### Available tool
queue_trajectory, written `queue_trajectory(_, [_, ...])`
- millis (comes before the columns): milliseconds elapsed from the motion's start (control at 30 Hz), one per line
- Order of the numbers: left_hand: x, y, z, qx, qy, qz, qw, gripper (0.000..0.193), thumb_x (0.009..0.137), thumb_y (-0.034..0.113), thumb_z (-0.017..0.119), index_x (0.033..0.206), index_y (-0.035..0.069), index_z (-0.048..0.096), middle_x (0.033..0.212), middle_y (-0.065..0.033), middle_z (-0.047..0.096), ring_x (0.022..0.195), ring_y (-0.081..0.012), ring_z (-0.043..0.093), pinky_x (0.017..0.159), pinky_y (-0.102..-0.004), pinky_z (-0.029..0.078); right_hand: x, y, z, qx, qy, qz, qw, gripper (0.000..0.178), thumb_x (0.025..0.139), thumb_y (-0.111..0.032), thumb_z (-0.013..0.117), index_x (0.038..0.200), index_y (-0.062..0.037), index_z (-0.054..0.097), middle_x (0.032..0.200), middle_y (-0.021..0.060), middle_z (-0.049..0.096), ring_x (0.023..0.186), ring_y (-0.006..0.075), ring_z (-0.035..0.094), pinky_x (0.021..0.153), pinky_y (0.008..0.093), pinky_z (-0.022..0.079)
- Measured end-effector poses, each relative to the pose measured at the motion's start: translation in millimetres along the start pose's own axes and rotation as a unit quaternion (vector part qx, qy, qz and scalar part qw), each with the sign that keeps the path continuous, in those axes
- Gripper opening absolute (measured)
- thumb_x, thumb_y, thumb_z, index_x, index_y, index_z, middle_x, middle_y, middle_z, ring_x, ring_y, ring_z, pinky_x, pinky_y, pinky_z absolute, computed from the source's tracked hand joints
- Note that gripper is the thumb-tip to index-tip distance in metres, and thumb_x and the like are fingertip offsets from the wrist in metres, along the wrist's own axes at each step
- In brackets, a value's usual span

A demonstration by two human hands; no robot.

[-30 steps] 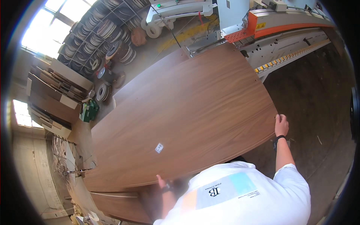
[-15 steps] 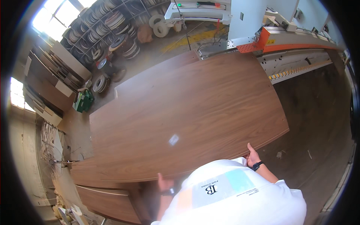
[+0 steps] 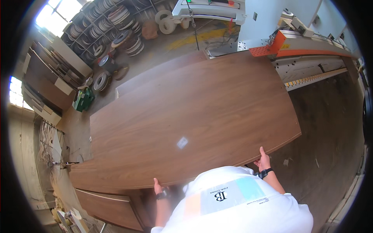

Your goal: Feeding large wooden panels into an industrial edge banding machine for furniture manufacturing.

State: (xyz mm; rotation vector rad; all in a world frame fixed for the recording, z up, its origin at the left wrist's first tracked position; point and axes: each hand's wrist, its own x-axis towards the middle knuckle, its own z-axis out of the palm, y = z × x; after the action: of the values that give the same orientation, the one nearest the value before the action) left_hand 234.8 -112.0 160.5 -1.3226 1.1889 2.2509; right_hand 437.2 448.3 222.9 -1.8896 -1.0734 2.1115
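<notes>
A large brown wood-grain panel [image 3: 202, 105] lies flat in front of me, with a small whitish label [image 3: 182, 143] on its face. My right hand [image 3: 263, 159] grips the near edge toward the right, thumb on top and fingers beneath. Farther left, my left hand [image 3: 157, 187] holds the same edge, its thumb over the top; the fingers are hidden under the board. Both wrists carry dark bands. Beneath the near left part of the panel, more brown boards [image 3: 110, 207] show.
A machine with an orange guard [image 3: 279, 42] stands at the far right, beside the panel's corner. Rolls of edging strip [image 3: 105, 27] fill a rack at the far left. A green box [image 3: 83, 99] sits on the floor, near boards [image 3: 50, 77] leaning on the wall.
My left hand has come leftward onto the panel's near edge and now holds it. My right hand keeps its grip, and the view has shifted slightly.
</notes>
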Motion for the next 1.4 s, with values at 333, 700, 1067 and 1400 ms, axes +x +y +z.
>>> queue_trajectory(333, [-21, -27, 35, 0.017, -0.024, 0.006, 1.0, 0.051, 0.103, 0.042, 0.041, 0.133, 0.002, 0.049, 0.137, -0.0123, 0.054, 0.123, -0.0297, 0.053, 0.106, -0.0442, 0.044, 14, -32, -24, -0.01, 0.016, 0.0, 1.0, 0.049, 0.089, -0.059, 0.06, 0.106, -0.0126, 0.063, 0.089, 0.0004, 0.067, 0.07, 0.0124, 0.061, 0.052, 0.0248, 0.046])
queue_trajectory(700, [-80, -96, 108, 0.118, 0.034, -0.017, 0.992, 0.048, 0.1, 0.045, 0.047, 0.123, 0.004, 0.058, 0.123, -0.0085, 0.064, 0.109, -0.0254, 0.062, 0.094, -0.0359, 0.052, 56, -80, -91, -0.013, 0.045, -0.024, 0.999, 0.05, 0.088, -0.059, 0.062, 0.103, -0.0115, 0.062, 0.086, 0.0003, 0.066, 0.069, 0.0114, 0.06, 0.05, 0.0254, 0.046])
queue_trajectory(1067, [-111, -159, 110, 0.221, -0.034, -0.072, 0.972, 0.048, 0.099, 0.037, 0.054, 0.123, -0.005, 0.053, 0.117, -0.0168, 0.062, 0.1, -0.0311, 0.064, 0.084, -0.0446, 0.054, 118, -112, -161, 0.008, 0.061, -0.06, 0.996, 0.055, 0.082, -0.065, 0.065, 0.108, -0.0157, 0.064, 0.088, -0.0024, 0.066, 0.07, 0.01, 0.057, 0.059, 0.0277, 0.041])
queue_trajectory(1400, [-114, -57, 151, 0.535, -0.135, 0.319, 0.771, 0.023, 0.098, 0.021, 0.057, 0.105, 0.001, 0.064, 0.088, -0.0054, 0.069, 0.085, -0.0135, 0.066, 0.076, -0.0267, 0.052, 157, -123, -176, 0.039, 0.187, -0.074, 0.979, 0.074, 0.083, -0.074, 0.054, 0.126, -0.0136, 0.057, 0.111, 0.0, 0.063, 0.089, 0.0141, 0.059, 0.06, 0.0266, 0.044])
